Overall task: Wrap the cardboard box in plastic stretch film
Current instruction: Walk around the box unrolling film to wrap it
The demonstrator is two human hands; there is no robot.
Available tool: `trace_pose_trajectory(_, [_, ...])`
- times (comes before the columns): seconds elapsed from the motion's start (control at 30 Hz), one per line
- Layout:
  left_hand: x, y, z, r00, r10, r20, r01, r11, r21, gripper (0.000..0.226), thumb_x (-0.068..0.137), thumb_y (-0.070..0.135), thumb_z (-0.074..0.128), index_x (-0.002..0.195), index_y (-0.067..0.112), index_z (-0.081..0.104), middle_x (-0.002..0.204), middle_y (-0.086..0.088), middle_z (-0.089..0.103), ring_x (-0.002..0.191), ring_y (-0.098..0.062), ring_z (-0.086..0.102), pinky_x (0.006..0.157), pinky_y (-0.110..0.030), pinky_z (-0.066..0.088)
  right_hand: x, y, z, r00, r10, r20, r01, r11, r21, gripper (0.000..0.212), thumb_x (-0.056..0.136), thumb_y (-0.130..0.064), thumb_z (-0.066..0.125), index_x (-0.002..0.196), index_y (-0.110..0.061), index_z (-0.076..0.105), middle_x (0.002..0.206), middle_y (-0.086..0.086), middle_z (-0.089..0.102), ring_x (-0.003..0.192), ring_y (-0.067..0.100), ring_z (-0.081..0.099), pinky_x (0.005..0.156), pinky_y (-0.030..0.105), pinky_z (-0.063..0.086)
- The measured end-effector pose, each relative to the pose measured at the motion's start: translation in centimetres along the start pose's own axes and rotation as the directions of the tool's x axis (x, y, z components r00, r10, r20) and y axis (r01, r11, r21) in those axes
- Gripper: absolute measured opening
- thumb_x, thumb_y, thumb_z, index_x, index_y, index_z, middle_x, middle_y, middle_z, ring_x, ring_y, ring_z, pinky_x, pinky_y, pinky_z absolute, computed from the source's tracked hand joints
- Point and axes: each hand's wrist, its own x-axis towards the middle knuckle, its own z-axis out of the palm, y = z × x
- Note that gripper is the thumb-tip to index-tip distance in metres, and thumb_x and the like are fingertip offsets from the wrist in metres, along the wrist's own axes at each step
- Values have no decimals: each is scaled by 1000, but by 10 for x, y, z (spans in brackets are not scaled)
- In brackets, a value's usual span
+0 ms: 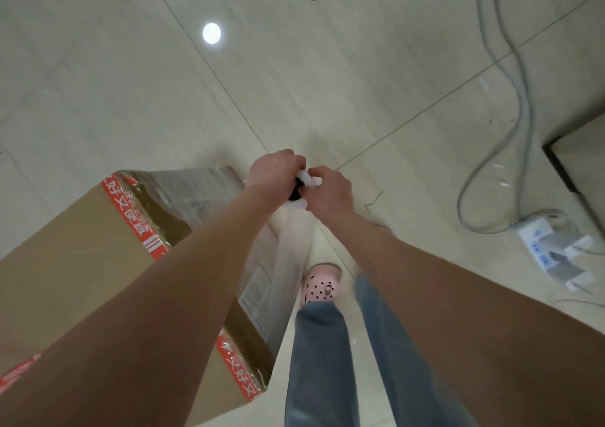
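Note:
A tall brown cardboard box (pixel 75 262) with red printed tape stands on the floor at the lower left. Clear stretch film (pixel 196 190) covers its right side and far top edge. Both my hands meet just past the box's far right corner. My left hand (pixel 271 171) and my right hand (pixel 330 190) grip the top end of an upright stretch film roll (pixel 302 187), whose dark core shows between them. A sheet of film runs down from the roll beside the box.
Pale tiled floor (pixel 327 66) all around. Grey cables (pixel 510 99) trail at the right to a white power strip (pixel 550 249). A dark-edged step or cabinet base (pixel 563 167) sits at the far right. My legs in jeans and a pink clog (pixel 322 285) stand beside the box.

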Motion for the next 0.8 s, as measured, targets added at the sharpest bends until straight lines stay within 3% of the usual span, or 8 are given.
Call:
trace_pose_trajectory(0.07, [0, -11, -1, 996, -90, -24, 87, 992, -95, 32, 84, 13, 55, 115, 17, 61, 109, -7, 60, 100, -29, 58, 69, -31, 39, 6, -8, -1, 999, -24, 27, 26, 998, -52, 39, 82, -28, 66, 120, -21, 60, 103, 2, 69, 78, 20, 68, 64, 25, 47])
trace_pose_trajectory(0.17, [0, -30, -1, 949, -312, -43, 280, 900, -334, 25, 81, 11, 56, 104, 13, 63, 104, -11, 63, 96, -30, 59, 66, -30, 40, 14, -23, 2, 999, -42, -8, 41, 997, -66, 47, 80, -37, 68, 122, -22, 57, 106, -2, 65, 94, 18, 63, 71, 23, 37])
trace_pose_trajectory(0.3, [-3, -53, 2, 838, -546, 5, 433, 658, -615, 15, 78, 16, 61, 91, 8, 64, 92, -14, 67, 84, -32, 65, 73, -36, 54, 22, -43, 16, 998, -66, 21, 66, 998, 9, 64, 78, -40, 69, 134, -21, 45, 112, 0, 56, 108, 19, 54, 85, 24, 38])
trace_pose_trajectory(0.37, [-5, -60, 4, 782, -622, 38, 443, 512, -736, 10, 78, 17, 60, 76, 7, 59, 83, -16, 68, 74, -33, 68, 71, -43, 57, 29, -54, 28, 993, -89, 75, 90, 996, -16, 58, 81, -36, 68, 133, -20, 47, 123, 2, 57, 113, 22, 55, 90, 26, 41])
trace_pose_trajectory(0.47, [-8, -67, 4, 709, -695, 117, 452, 321, -832, 26, 81, 20, 60, 60, 10, 50, 77, -22, 69, 69, -34, 69, 70, -45, 58, 38, -72, 43, 989, -80, 123, 84, 996, -33, 40, 85, -18, 65, 124, -15, 56, 120, 6, 59, 103, 32, 61, 88, 42, 53])
trace_pose_trajectory(0.6, [-11, -68, 0, 709, -681, 183, 511, 316, -799, 23, 83, 24, 62, 68, 7, 59, 76, -18, 71, 74, -29, 71, 76, -39, 57, 42, -79, 49, 990, -46, 136, 61, 992, -112, 32, 84, -9, 62, 116, -9, 59, 115, 11, 61, 95, 36, 63, 82, 47, 55])
trace_pose_trajectory(0.7, [-11, -66, -1, 703, -680, 206, 533, 313, -786, 28, 82, 26, 61, 88, -1, 68, 83, -20, 71, 82, -30, 69, 79, -41, 56, 39, -77, 46, 990, -58, 128, 77, 986, -147, 29, 84, -11, 61, 113, -10, 60, 111, 8, 61, 91, 34, 64, 80, 47, 55])
trace_pose_trajectory(0.8, [-10, -66, -2, 704, -680, 204, 533, 316, -785, 31, 84, 26, 62, 91, -3, 66, 86, -21, 70, 83, -32, 69, 78, -42, 55, 41, -81, 45, 988, -84, 129, 110, 971, -213, 28, 85, -15, 61, 113, -12, 60, 112, 6, 62, 88, 33, 65, 83, 44, 53])
